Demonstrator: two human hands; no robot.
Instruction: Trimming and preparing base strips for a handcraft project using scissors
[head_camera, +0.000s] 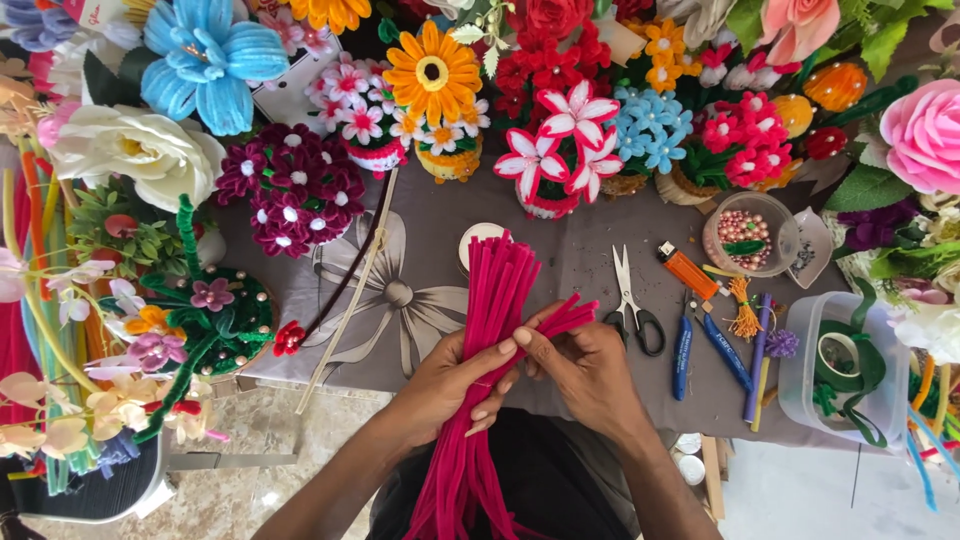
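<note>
Pink pipe cleaners (487, 330) sit clasped in left hand (455, 385); right hand (585, 370) pinches several strands.

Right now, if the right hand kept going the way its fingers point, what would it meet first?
The right hand points up-left, fingers already on the bundle of pink pipe cleaners that the left hand grips. Going on, it would push into those stems first; depth beyond them is unclear.

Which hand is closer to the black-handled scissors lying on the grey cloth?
Right. The right hand sits just left of the black-handled scissors, almost touching their handles. The left hand grips the bundle of pink pipe cleaners farther left.
</note>
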